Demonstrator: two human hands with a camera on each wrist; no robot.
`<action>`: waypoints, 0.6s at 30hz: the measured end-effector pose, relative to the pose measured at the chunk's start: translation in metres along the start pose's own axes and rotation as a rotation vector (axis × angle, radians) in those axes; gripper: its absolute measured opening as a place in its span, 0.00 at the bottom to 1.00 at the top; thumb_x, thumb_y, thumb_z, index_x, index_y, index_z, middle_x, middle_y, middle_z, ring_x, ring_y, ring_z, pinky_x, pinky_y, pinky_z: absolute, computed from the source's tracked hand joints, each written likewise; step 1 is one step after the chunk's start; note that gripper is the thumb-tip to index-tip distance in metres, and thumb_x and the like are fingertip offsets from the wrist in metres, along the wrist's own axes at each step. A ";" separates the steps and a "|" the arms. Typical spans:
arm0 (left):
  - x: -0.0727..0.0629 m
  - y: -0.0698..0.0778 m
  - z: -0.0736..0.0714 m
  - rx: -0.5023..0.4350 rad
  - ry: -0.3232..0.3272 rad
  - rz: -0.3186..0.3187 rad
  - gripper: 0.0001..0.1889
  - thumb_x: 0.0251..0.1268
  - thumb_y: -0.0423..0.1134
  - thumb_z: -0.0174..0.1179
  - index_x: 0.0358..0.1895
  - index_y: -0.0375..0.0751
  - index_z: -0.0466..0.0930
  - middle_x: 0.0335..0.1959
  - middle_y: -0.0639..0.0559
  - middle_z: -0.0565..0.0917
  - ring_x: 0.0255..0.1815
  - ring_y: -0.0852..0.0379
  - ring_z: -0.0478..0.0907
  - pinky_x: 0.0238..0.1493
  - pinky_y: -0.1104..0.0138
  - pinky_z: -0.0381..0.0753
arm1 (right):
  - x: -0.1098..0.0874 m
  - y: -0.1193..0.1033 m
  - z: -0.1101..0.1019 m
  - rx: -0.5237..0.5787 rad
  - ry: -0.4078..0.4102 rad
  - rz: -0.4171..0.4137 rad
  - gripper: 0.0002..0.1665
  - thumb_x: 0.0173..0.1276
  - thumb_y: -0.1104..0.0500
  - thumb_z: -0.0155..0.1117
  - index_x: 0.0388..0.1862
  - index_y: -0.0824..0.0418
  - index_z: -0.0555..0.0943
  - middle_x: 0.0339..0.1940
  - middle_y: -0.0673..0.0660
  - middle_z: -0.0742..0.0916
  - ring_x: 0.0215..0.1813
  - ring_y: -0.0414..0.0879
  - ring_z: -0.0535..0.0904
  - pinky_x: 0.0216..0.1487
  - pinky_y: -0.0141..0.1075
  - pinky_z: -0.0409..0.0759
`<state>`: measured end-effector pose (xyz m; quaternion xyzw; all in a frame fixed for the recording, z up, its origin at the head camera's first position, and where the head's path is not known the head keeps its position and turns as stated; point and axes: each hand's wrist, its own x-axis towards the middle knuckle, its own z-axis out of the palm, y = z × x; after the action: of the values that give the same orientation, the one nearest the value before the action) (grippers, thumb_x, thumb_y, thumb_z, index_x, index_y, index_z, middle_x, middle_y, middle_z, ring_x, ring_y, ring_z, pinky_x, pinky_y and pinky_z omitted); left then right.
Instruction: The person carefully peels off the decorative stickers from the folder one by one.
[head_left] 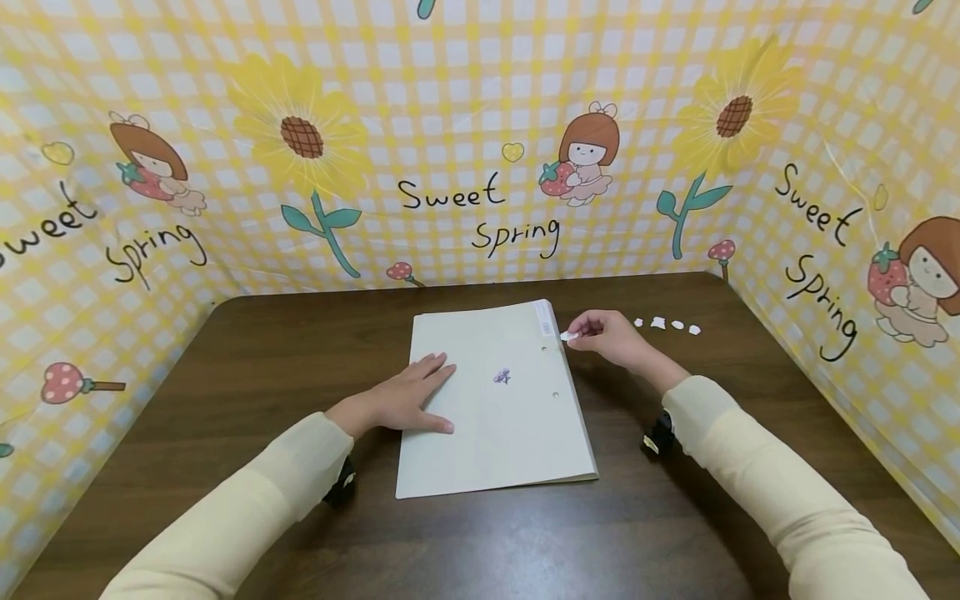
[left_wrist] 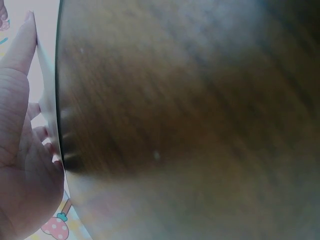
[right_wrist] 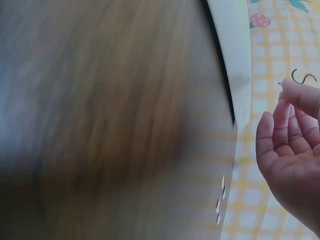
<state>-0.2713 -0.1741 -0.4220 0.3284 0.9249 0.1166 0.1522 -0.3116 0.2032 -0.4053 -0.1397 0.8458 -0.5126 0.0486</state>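
Note:
A cream, flat folder or pad (head_left: 480,450) lies on the table, with two small round holes by its right edge and a barcode label (head_left: 545,321) at the top right. Near its middle is a small purple sticker or print (head_left: 501,377), too small to make out. My left hand (head_left: 408,400) rests flat on the folder's left side, fingers and thumb spread. At the upper right edge, my right hand (head_left: 606,337) pinches a small white piece (head_left: 567,336) between thumb and fingertips. In the right wrist view the right hand (right_wrist: 290,135) mostly hides that piece.
Several small white pieces (head_left: 677,325) lie in a row right of my right hand. The dark wooden table (head_left: 300,350) is bounded at the back and sides by a yellow checked cloth (head_left: 450,100). Dark wrist devices (head_left: 660,435) sit under the sleeves.

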 end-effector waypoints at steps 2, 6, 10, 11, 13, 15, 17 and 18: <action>0.001 0.000 0.000 0.005 -0.003 -0.005 0.56 0.54 0.72 0.58 0.79 0.43 0.45 0.79 0.42 0.41 0.78 0.44 0.35 0.73 0.50 0.44 | -0.002 0.002 -0.004 0.005 -0.001 0.007 0.10 0.65 0.64 0.68 0.42 0.68 0.80 0.36 0.58 0.81 0.39 0.50 0.74 0.41 0.41 0.76; 0.002 -0.001 0.000 0.004 -0.004 -0.008 0.56 0.54 0.72 0.58 0.79 0.43 0.45 0.79 0.43 0.41 0.78 0.44 0.35 0.73 0.50 0.45 | -0.004 0.006 -0.013 0.004 0.010 0.030 0.11 0.66 0.63 0.67 0.44 0.69 0.80 0.38 0.59 0.82 0.40 0.51 0.75 0.45 0.46 0.75; 0.002 -0.002 0.000 0.001 -0.006 -0.012 0.56 0.54 0.72 0.58 0.79 0.43 0.46 0.79 0.43 0.41 0.78 0.45 0.35 0.73 0.50 0.45 | -0.005 0.010 -0.023 0.009 0.032 0.055 0.13 0.66 0.63 0.67 0.46 0.70 0.80 0.39 0.60 0.81 0.41 0.50 0.75 0.45 0.44 0.75; 0.002 -0.002 0.000 0.000 -0.004 -0.009 0.56 0.54 0.72 0.58 0.79 0.43 0.46 0.79 0.43 0.41 0.78 0.44 0.35 0.73 0.49 0.45 | -0.005 0.012 -0.026 0.011 0.037 0.059 0.13 0.66 0.63 0.67 0.46 0.70 0.80 0.40 0.60 0.82 0.41 0.50 0.75 0.46 0.44 0.75; 0.002 -0.001 0.001 0.000 -0.001 -0.004 0.56 0.55 0.72 0.58 0.78 0.42 0.46 0.79 0.42 0.42 0.78 0.44 0.35 0.72 0.49 0.45 | -0.008 0.011 -0.032 0.014 0.039 0.077 0.15 0.66 0.64 0.67 0.48 0.72 0.80 0.41 0.61 0.82 0.41 0.48 0.75 0.46 0.43 0.75; 0.001 -0.001 0.001 -0.001 0.004 0.004 0.56 0.55 0.71 0.59 0.78 0.41 0.46 0.79 0.41 0.42 0.78 0.43 0.36 0.72 0.49 0.45 | -0.009 0.014 -0.038 0.023 0.043 0.089 0.16 0.66 0.64 0.67 0.49 0.73 0.79 0.41 0.59 0.82 0.41 0.45 0.75 0.46 0.41 0.76; 0.001 -0.001 0.000 0.001 0.006 0.007 0.55 0.55 0.71 0.59 0.78 0.41 0.47 0.79 0.41 0.42 0.78 0.42 0.36 0.72 0.49 0.45 | -0.010 0.017 -0.043 0.031 0.050 0.098 0.17 0.66 0.65 0.66 0.50 0.74 0.78 0.39 0.58 0.82 0.40 0.43 0.75 0.46 0.40 0.77; 0.001 -0.001 0.000 0.002 0.007 0.006 0.55 0.55 0.71 0.59 0.78 0.41 0.47 0.79 0.41 0.42 0.78 0.43 0.36 0.72 0.49 0.45 | -0.011 0.018 -0.046 0.037 0.054 0.103 0.18 0.66 0.65 0.66 0.50 0.75 0.77 0.38 0.57 0.82 0.39 0.42 0.76 0.46 0.38 0.77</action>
<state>-0.2723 -0.1740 -0.4228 0.3312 0.9244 0.1171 0.1484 -0.3148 0.2531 -0.4007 -0.0812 0.8431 -0.5287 0.0549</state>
